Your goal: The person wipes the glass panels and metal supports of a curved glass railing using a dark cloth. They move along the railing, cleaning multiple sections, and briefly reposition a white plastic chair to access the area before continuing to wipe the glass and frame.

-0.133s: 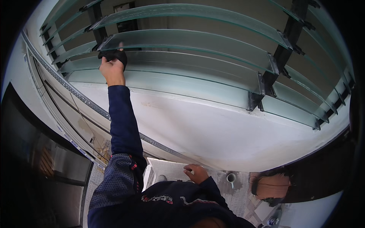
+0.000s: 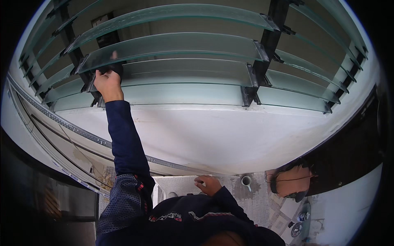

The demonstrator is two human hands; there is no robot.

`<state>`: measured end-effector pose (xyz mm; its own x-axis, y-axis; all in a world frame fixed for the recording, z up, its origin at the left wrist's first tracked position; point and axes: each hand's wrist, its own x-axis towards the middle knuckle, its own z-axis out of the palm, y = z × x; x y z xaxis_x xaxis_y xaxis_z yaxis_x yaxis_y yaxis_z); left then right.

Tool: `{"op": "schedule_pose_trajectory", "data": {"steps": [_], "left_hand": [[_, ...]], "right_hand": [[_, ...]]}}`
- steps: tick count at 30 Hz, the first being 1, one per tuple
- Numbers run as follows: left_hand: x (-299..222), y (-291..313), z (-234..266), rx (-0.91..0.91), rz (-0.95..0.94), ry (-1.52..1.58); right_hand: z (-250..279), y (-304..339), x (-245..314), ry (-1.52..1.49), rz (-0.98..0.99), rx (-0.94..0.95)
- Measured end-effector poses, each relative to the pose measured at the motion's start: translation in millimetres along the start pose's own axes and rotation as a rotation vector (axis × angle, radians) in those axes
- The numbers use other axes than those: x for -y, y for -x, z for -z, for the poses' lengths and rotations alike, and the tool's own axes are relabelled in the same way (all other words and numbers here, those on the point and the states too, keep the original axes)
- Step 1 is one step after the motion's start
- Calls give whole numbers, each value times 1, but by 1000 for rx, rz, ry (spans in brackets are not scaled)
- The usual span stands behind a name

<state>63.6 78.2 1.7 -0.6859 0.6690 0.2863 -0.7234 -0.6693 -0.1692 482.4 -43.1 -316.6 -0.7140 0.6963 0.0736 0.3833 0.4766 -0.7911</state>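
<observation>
Stretched out toward a louvred window, my left hand (image 2: 108,85) is closed around a black cloth (image 2: 117,68). The cloth wraps the edge of a frosted glass slat (image 2: 184,43) close to that slat's left clip. One finger shows blurred through or behind the glass, and part of the cloth is hidden by my hand. Below this slat lie further glass slats (image 2: 184,70) in the same frame. My right hand (image 2: 209,184) hangs low in front of my body, loosely bent, with nothing visible in it.
Dark uprights (image 2: 267,41) hold the slats. A white wall (image 2: 197,131) runs beneath the window, crossed by a metal rail (image 2: 94,137). Below are a white perforated surface (image 2: 176,183), a mug-like vessel (image 2: 246,181), and an orange-brown bag (image 2: 292,180) at the right.
The whole view has turned, so the window sits further left. Against the slat, my left hand with the cloth is slightly further right of the clip. My right hand stays low.
</observation>
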Motion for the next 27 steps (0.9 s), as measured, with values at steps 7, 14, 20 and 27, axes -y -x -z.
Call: {"op": "schedule_pose_trajectory", "data": {"steps": [7,14,20,27], "left_hand": [[215,103,14,-21,698,94],[287,156,-8,-88,876,26],[159,146,4,-6,986,-72],[19,138,-51,247,-126,-850]], "right_hand": [[11,19,-11,44,-35,-131],[6,35,-20,-31,-111,-209],[-5,33,-24,-53,-156,-81],[-4,-3,-12,-7,-2,62]]}}
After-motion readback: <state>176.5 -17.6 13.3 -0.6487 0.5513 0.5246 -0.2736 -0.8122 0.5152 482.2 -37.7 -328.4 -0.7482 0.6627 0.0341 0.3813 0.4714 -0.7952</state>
